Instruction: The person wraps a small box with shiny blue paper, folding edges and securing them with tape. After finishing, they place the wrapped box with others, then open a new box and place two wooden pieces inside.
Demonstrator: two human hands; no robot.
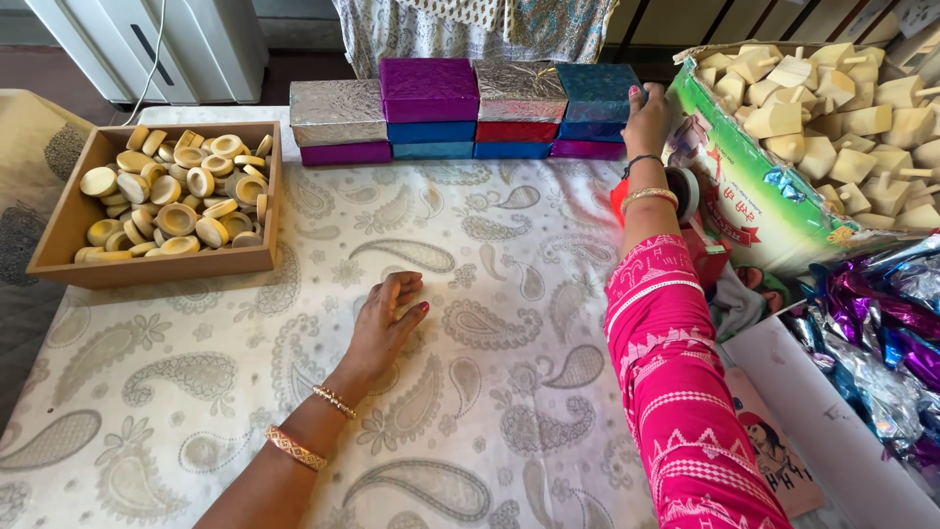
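- The right hand (646, 118) touches the blue box (596, 93), fingers together, maybe to straighten it.
- The left hand (387, 323), far from that box, rests curled on the cloth (490, 392).

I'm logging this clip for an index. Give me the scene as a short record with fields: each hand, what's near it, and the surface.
left hand: resting on the patterned cloth, fingers curled, holding nothing that shows
right hand: reaching to the stacked foil boxes, touching the teal end box
left side: wooden tray of round wooden rings
right side: carton of wooden tops; shiny foil wrappers
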